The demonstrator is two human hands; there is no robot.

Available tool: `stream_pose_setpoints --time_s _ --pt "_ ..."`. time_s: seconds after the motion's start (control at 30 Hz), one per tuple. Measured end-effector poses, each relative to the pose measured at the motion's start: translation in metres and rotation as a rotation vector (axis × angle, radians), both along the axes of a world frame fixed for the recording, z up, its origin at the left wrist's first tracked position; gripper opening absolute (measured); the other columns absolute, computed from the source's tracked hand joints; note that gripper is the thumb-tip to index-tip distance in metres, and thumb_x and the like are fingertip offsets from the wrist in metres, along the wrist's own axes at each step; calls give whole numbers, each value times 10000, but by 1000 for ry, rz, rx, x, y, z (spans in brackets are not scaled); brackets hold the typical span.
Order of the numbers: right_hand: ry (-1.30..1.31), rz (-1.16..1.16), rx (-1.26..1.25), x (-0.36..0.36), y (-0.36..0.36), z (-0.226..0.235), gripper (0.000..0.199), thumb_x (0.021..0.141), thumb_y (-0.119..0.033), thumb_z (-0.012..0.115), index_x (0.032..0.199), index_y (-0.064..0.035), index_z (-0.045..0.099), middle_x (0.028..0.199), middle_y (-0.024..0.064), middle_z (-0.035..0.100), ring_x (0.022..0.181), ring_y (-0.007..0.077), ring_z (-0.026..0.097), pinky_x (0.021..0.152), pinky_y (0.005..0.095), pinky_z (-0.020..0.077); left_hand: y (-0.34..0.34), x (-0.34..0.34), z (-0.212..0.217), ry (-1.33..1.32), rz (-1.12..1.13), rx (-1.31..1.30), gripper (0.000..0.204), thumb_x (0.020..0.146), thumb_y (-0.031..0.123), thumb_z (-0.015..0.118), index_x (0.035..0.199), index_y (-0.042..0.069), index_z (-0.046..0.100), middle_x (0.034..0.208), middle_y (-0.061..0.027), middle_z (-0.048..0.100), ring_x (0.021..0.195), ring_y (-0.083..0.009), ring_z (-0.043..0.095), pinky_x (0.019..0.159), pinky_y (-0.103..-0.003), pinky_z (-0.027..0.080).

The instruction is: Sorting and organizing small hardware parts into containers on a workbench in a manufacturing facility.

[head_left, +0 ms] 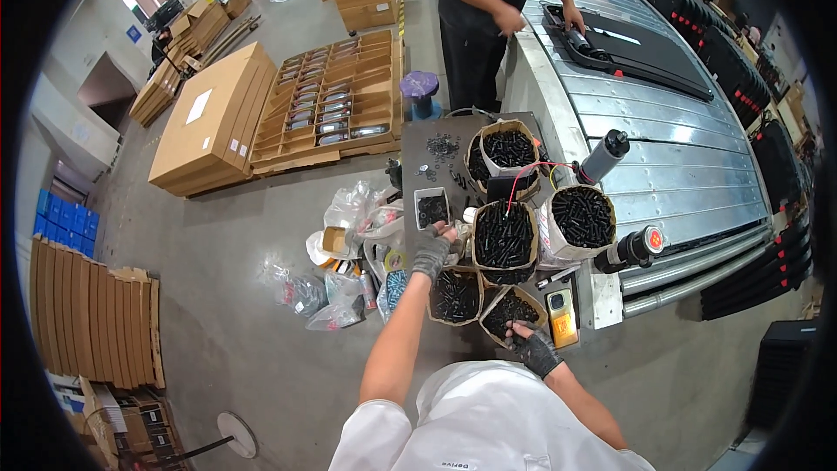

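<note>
1. While your gloved left hand (432, 251) is beside the small white bin (432, 191) at the table's (418, 144) left edge, its fingers are bent; I cannot tell whether they hold anything.
2. Your gloved right hand (535, 348) has its fingertips at the open carton (539, 306) of small black parts (514, 307) along the near edge; their grip is unclear.
3. A yellow-backed phone (563, 324) lies by the near right corner.
4. Beyond the far edge stands a co-worker (479, 22).
</note>
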State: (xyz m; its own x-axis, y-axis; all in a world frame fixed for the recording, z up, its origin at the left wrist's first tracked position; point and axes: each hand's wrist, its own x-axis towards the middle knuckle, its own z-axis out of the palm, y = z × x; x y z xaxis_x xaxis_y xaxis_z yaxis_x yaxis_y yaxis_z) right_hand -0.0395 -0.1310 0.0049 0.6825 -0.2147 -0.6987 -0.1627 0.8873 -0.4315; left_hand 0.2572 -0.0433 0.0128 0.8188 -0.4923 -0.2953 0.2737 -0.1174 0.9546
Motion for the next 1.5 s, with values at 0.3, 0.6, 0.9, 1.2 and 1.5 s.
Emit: stream_pose_setpoints --time_s 0.3,0.6,0.9,1.2,1.5 --pt "68 11 -62 -3 2 -4 173 865 -112 638 1016 -32 612 909 28 623 816 144 601 688 283 514 57 -116 -24 19 -273 166 275 868 208 621 1040 -4 648 823 -68 676 703 -121 612 656 -268 498" --pt "13 299 -209 7 8 23 310 879 -269 639 1048 -10 613 861 9 624 745 88 580 691 210 470 54 -179 -34 248 -333 103 302 842 216 689 1052 -1 670 875 -52 677 813 -117 612 745 -255 490" --pt "50 405 -507 -5 2 0 243 898 -202 597 1022 5 627 870 22 641 785 97 591 732 222 477 61 -176 -36 541 -205 -53 238 860 201 654 1005 13 652 824 -45 626 682 -108 566 594 -246 469" --pt "88 523 -1327 9 -36 -59 228 738 -30 627 965 -34 632 898 132 656 830 258 636 757 331 502 113 -163 -44 580 -75 -28 337 879 109 605 1185 -3 518 834 -105 653 677 -156 610 592 -282 516" --pt "267 953 -1691 26 -14 -80 350 680 -135 696 1000 -37 594 1031 202 588 933 361 602 800 438 493 77 -102 -65 -467 -300 613 280 745 251 714 903 22 693 905 -179 672 826 -293 646 728 -357 498"
